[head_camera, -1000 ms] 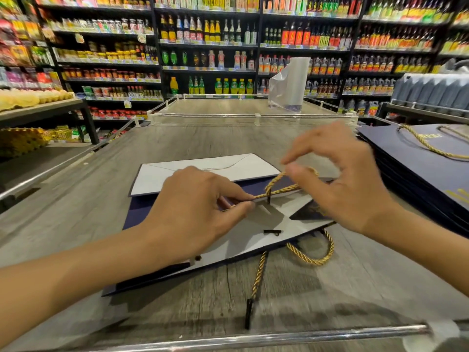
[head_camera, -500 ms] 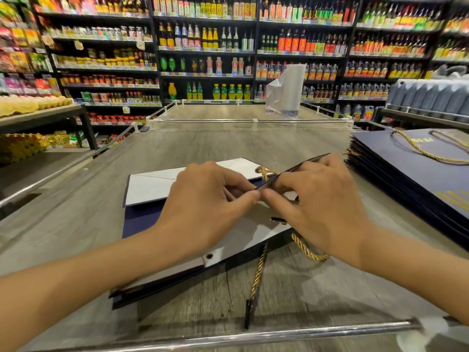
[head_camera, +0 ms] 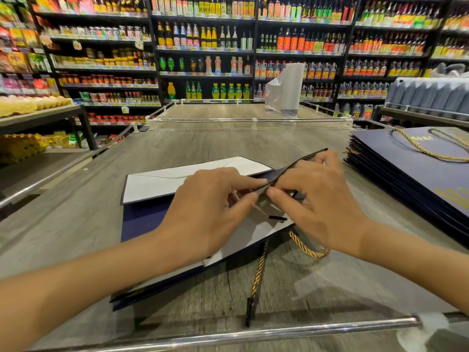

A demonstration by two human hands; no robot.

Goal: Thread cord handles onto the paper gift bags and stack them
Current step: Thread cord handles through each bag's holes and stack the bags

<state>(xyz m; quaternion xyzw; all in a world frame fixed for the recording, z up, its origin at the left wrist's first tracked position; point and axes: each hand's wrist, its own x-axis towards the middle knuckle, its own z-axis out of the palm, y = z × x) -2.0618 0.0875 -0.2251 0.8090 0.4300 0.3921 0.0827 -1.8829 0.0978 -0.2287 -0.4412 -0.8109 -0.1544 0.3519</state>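
At the top edge of the bag (head_camera: 142, 222), left grip (head_camera: 210, 214) and right grip (head_camera: 322, 207) have met, both pinching it; the cord (head_camera: 257, 273) is probably going through.

My right hand (head_camera: 322, 199) no longer holds the gold cord (head_camera: 308, 248) looped above the bag (head_camera: 142, 222). It is now lower and meets my left hand (head_camera: 210, 212) fingertip to fingertip, both pinching the bag's dark top edge. That edge now stands lifted off the worktop (head_camera: 228, 143).

Open grey wooden tabletop (head_camera: 76, 212) runs along the left edge; a stack of navy paper bags (head_camera: 406, 179) blocks the right edge.
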